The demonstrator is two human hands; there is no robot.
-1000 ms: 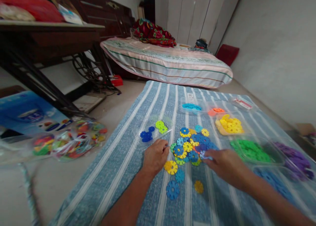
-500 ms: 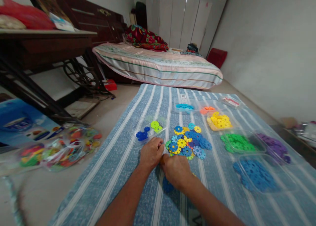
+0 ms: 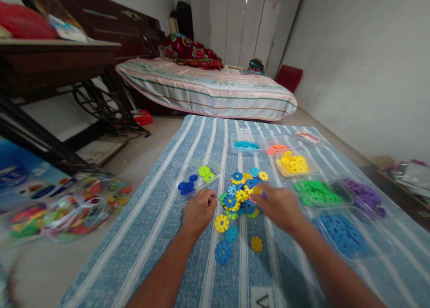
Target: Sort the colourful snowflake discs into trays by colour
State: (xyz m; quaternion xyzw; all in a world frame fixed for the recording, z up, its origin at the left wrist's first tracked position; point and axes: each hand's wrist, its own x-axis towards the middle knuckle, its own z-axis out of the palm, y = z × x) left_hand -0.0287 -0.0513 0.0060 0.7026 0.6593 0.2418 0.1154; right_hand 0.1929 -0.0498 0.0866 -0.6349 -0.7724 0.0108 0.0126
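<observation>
In the lower middle of the frame, on the cloth-covered bench, a blue disc and a yellow disc lay nearest, with a light-blue disc just beyond the blue one. At the lower right, blue pieces filled a clear tray. Left of centre, the left hand had its fingers curled; whether that grip pinched anything, I could not tell. Right of centre, the right hand had a grip pinching a small yellow piece at the right side of the mixed pile of slotted discs, mid-frame. Green pieces and purple pieces sat to the right; dark-blue pieces and lime pieces sat to the left. Farther up lay yellow pieces, then orange pieces and sky-blue pieces. Across the upper middle stood a bed, a red floral bundle on it.
</observation>
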